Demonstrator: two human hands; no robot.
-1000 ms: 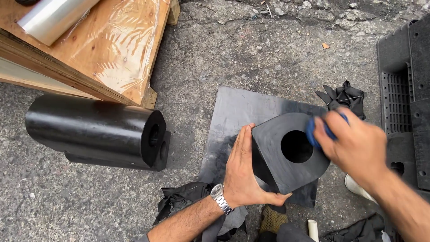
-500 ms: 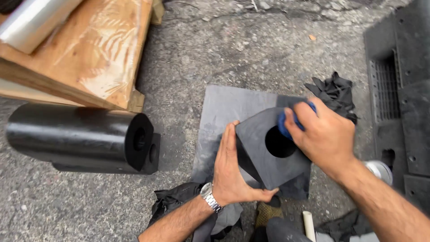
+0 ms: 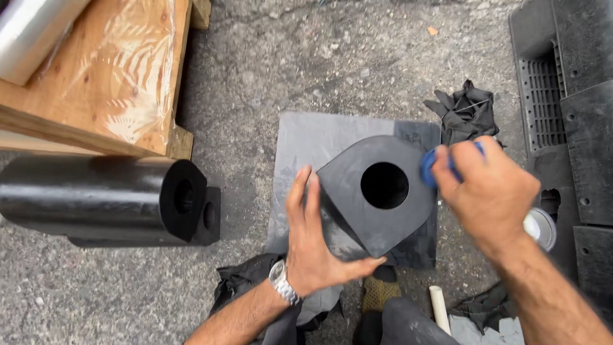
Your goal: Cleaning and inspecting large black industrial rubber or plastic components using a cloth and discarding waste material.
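Observation:
A black rubber block with a round hole through it stands on a grey mat on the rough ground. My left hand lies flat against the block's left side and lower edge, steadying it. My right hand is closed around a small blue object, pressed against the block's upper right edge beside the hole. Most of the blue object is hidden by my fingers.
A long black cylinder with a bored end lies at the left. Behind it sits a wooden pallet with plastic wrap. Black gloves lie beyond the mat, a black plastic pallet runs along the right, and a metal can stands beside it.
My right hand has slid the blue object along the block's right edge. The left hand stays against the block. The view has shifted slightly.

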